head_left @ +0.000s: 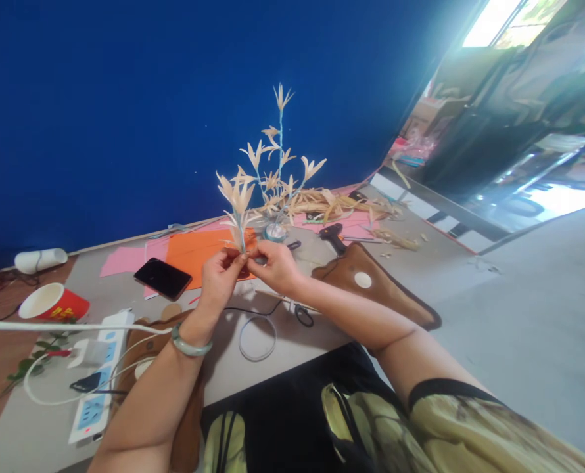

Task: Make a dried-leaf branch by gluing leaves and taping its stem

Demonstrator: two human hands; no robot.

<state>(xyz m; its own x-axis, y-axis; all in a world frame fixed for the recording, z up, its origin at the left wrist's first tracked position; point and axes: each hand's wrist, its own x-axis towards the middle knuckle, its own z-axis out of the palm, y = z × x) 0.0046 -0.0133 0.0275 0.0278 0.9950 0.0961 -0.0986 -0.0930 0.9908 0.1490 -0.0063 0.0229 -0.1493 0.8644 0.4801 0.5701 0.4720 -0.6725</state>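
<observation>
My left hand pinches the lower stem of a pale handmade flower sprig, which stands upright above my fingers. Close against it, my right hand has its thumb and fingertips pressed together at the same stem; exactly what they grip there is hidden. Behind my hands rises a taller arrangement of similar cream flowers on blue-wrapped stems. Its base meets a small round holder on the table. An orange sheet lies under and behind my left hand.
A black phone, a red paper cup and a white power strip with cables lie left. Dried husk strips spread at the back. A glue gun rests beside a brown mat on the right. A blue wall stands behind.
</observation>
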